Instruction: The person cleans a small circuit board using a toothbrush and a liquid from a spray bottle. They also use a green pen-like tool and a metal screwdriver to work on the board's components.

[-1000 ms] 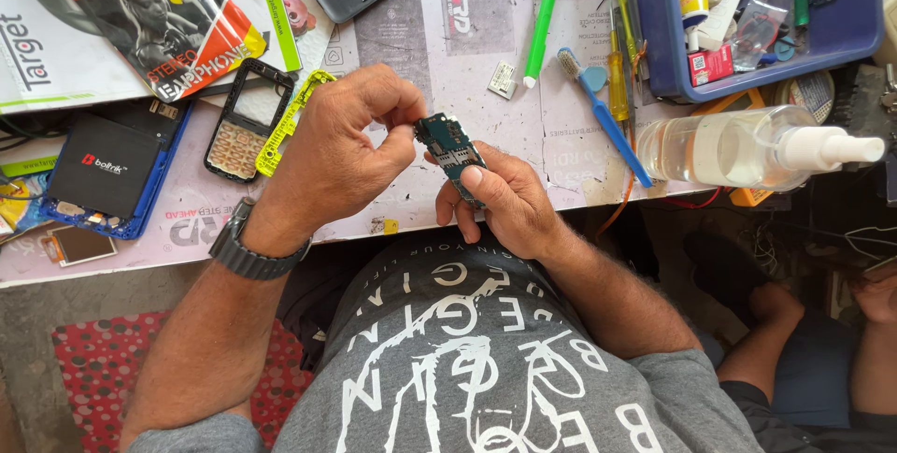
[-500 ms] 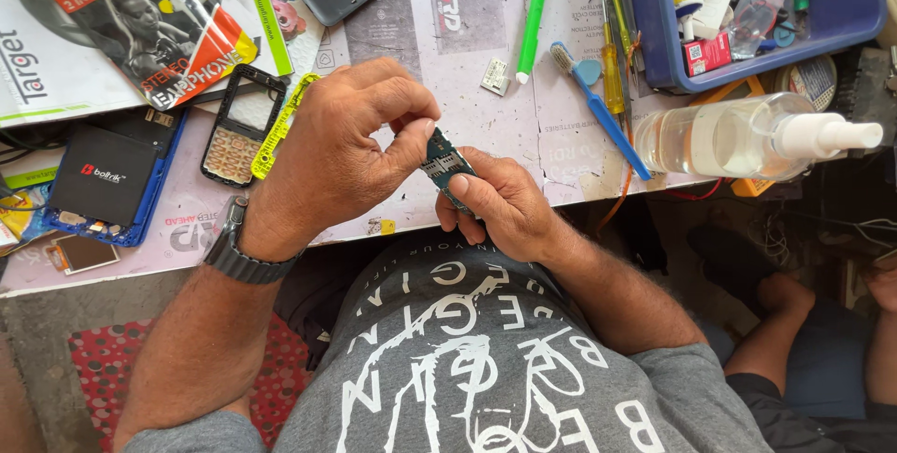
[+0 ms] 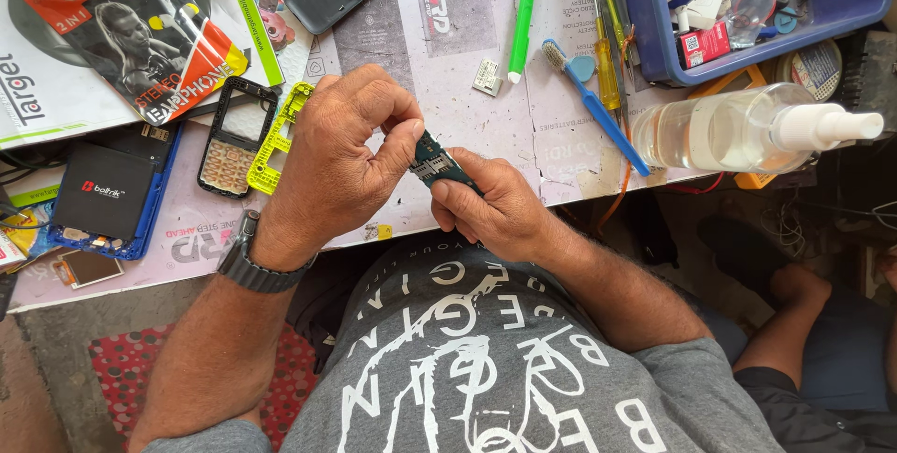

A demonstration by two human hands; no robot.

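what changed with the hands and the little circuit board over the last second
The left hand closed in from above: its fingers, spread over the circuit board a second ago, now pinch its upper end. The right hand kept its grip on the lower end, and the board stayed at the table edge. The phone keypad frame, yellow frame, blue toothbrush and spray bottle did not move.

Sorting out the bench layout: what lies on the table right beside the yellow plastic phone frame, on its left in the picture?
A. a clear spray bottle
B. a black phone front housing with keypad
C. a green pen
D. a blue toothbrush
B: the black phone front housing lies alongside the yellow frame, while the spray bottle, green pen and toothbrush sit farther right.
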